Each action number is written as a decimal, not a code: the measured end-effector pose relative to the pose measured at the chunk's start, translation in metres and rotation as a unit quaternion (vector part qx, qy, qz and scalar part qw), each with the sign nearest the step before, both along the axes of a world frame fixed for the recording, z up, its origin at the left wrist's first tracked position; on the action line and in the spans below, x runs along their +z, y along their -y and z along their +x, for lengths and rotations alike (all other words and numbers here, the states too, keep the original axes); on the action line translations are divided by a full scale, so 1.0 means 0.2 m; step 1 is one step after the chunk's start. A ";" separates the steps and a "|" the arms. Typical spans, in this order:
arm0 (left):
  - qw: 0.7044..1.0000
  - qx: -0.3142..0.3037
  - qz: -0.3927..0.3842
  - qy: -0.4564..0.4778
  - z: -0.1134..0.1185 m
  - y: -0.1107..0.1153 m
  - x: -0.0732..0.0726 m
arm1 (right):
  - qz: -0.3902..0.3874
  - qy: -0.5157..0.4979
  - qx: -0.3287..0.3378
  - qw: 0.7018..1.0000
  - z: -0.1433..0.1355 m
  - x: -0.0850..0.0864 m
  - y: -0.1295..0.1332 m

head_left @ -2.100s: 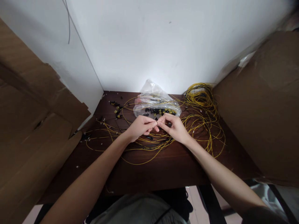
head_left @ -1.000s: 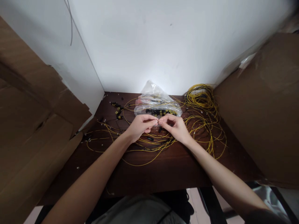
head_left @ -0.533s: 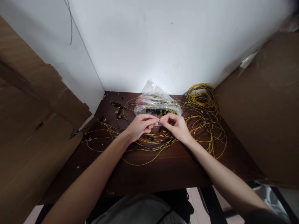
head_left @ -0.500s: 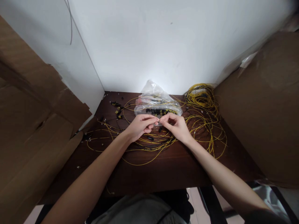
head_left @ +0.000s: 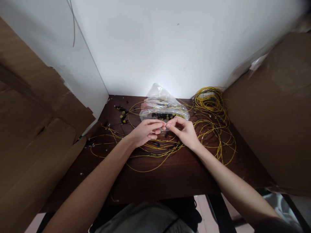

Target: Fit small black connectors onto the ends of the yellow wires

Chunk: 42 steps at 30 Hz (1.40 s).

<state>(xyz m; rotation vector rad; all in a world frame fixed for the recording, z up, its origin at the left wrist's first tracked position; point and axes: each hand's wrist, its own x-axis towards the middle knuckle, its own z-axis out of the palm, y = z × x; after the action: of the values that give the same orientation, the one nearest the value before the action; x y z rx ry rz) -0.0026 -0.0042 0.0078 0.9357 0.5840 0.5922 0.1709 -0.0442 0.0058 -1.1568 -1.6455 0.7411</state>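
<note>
My left hand (head_left: 146, 132) and my right hand (head_left: 183, 132) meet fingertip to fingertip above the table, both in a pinch. Whatever lies between the fingertips is too small and too covered to make out. Beneath and around them run loose yellow and black wires (head_left: 155, 155). A small black connector piece (head_left: 156, 144) lies among the wires below my left hand. Just behind the hands is a clear plastic bag (head_left: 157, 92), with several black and yellow small parts (head_left: 165, 116) at its front.
A coiled bundle of yellow wire (head_left: 206, 100) sits at the back right of the dark brown table (head_left: 165, 184). More black and yellow pieces (head_left: 123, 114) lie at the back left. Cardboard (head_left: 36, 145) stands on the left, another cardboard sheet (head_left: 272, 113) on the right, a white wall (head_left: 155, 48) behind.
Both hands stay pinched together in nearly the same place. The lower fingers of my left hand have shifted slightly, and the fingertips have moved a touch to the right.
</note>
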 end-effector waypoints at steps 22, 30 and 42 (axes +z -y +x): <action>1.000 0.008 0.000 0.023 0.00 0.00 0.02 | 0.043 0.028 -0.025 0.998 0.00 0.00 0.01; 0.998 0.048 0.044 -0.006 0.02 0.02 0.02 | 0.058 0.049 -0.029 0.997 0.00 0.00 0.00; 0.997 0.064 0.025 -0.021 0.03 0.01 0.00 | 0.089 0.086 -0.028 0.992 0.00 0.00 0.01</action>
<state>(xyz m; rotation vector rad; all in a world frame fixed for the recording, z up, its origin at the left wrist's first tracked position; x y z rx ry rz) 0.0026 -0.0069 0.0077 0.9653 0.6727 0.7052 0.1702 -0.0459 0.0057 -1.1589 -1.7741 0.4596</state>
